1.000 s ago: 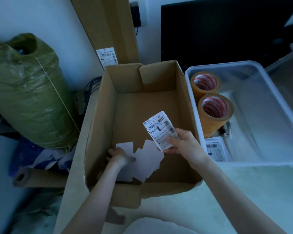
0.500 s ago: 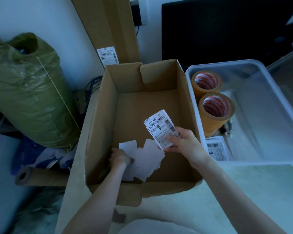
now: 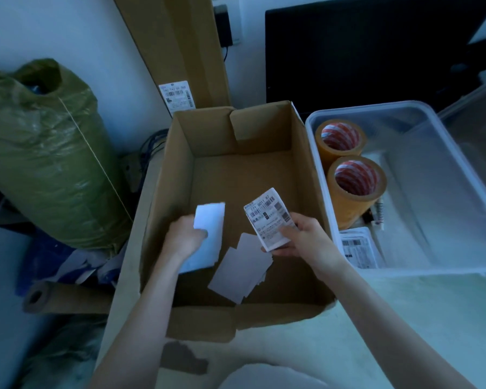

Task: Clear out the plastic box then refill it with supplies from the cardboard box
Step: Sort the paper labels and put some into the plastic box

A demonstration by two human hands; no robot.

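While both our hands work inside the cardboard box (image 3: 180, 153), we list the following. Left hand (image 3: 184, 238): fingers curled round a blank white sheet (image 3: 208, 237), lifted clear of the box floor. Right hand (image 3: 300, 238): thumb and fingers pinching a printed label (image 3: 268, 217) with barcodes, held upright near the box's right wall. Loose grey-white slips (image 3: 240, 268): a small fanned pile flat on the box floor, between our two hands and slightly nearer us. Plastic box (image 3: 404, 108): clear, just beside the cardboard box on its right, on the pale tabletop (image 3: 404, 318). Contents: two rolls of brown tape (image 3: 355, 186), standing on end against its left wall, one behind the other; a packet of printed labels (image 3: 358, 251) in the near left corner; a small pen-like item beside the nearer roll, too dim to identify. Surroundings: green sack (image 3: 45, 153) at left, a cardboard tube (image 3: 65, 297) lying below it, a tall flat carton (image 3: 185, 46) against the wall, a dark screen (image 3: 362, 46) behind.
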